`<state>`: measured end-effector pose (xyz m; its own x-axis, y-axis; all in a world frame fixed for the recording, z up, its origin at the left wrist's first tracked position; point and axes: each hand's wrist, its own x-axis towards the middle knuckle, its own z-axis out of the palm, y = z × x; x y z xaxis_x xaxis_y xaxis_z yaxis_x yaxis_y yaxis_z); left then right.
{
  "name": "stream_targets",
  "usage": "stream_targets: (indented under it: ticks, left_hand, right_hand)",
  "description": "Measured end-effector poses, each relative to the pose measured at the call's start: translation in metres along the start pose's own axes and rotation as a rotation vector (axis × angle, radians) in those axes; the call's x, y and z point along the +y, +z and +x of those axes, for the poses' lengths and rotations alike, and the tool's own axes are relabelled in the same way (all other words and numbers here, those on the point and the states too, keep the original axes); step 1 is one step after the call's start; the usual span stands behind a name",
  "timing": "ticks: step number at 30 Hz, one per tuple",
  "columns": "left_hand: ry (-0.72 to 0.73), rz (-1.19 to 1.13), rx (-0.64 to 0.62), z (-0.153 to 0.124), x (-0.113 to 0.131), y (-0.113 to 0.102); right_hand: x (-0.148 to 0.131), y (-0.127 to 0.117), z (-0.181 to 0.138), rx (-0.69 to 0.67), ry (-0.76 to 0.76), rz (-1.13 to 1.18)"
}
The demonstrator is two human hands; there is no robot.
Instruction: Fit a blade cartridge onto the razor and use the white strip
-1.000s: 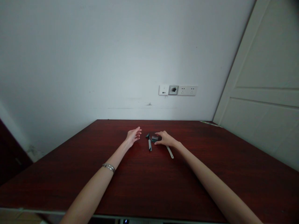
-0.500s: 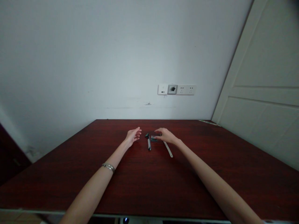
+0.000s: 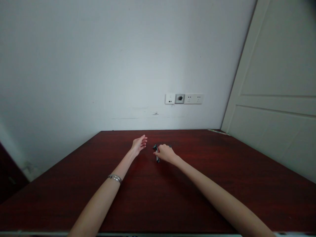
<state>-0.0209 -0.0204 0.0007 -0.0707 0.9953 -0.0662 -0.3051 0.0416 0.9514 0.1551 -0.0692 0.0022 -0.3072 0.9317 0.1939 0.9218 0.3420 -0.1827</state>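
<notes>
The razor (image 3: 157, 159) on the counter (image 3: 148, 197) is partly covered by the right hand (image 3: 165, 153); whether it is pinched by that grip cannot be told. Left of the razor, the left hand (image 3: 139, 144) is held apart, its grip loosely spread.

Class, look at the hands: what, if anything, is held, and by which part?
The left hand holds nothing visible. The right hand overlaps the razor handle; whether it grips there cannot be told.

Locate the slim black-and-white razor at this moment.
In the head view, the razor is below centre, partly covered by the right hand, with the left hand apart to its left.
</notes>
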Motion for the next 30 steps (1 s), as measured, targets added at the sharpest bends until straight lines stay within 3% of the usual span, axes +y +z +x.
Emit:
stream_targets:
  ticks: [9, 20, 25, 30]
  left_hand:
    - [0.003, -0.010, -0.025, 0.000, 0.006, -0.005]
    - [-0.002, 0.038, -0.073, 0.005, 0.005, -0.006]
    - [0.070, 0.202, -0.106, 0.007, 0.003, 0.000]
    - [0.160, 0.620, -0.299, 0.008, 0.003, 0.003]
  right_hand:
    - [-0.006, 0.008, 0.007, -0.093, 0.012, -0.034]
    - [-0.002, 0.003, 0.006, -0.080, -0.020, -0.020]
    - [0.041, -0.021, -0.004, 0.008, 0.006, -0.005]
    - [0.130, -0.049, -0.030, 0.065, 0.118, -0.035]
